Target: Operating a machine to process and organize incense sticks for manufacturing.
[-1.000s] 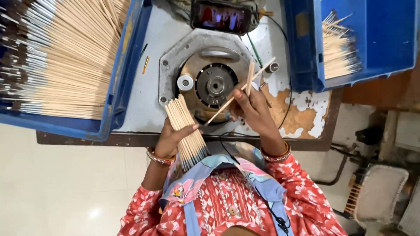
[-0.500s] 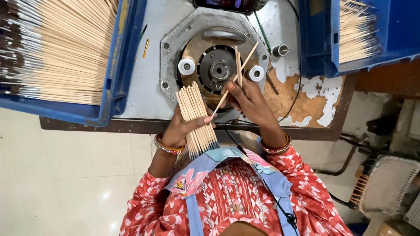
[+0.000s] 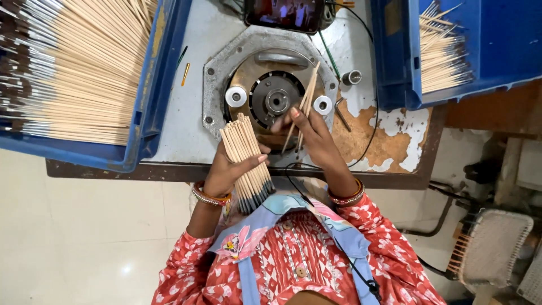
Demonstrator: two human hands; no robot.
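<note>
Your left hand (image 3: 228,169) is clenched around a thick bundle of sticks (image 3: 247,162), fingers wrapped over the front of it. The bundle stands tilted, its pale ends pointing up toward the round machine (image 3: 271,96) and its dark-tipped ends down near your chest. Your right hand (image 3: 313,138) pinches a few loose sticks (image 3: 303,107) between the fingertips and holds them slanted over the machine's dark centre hub (image 3: 276,100), their upper ends reaching just above the small white roller (image 3: 322,105) on the right. A second white roller (image 3: 236,96) sits on the hub's left side, just above the top of the bundle.

The machine is bolted to a worn grey table (image 3: 186,130) with peeling paint at its right end. On your left a blue crate (image 3: 152,107) is heaped with long sticks, many with dark ends. On your right another blue crate (image 3: 395,68) holds a smaller pile of bare sticks. A phone (image 3: 285,14) lies at the far edge of the table.
</note>
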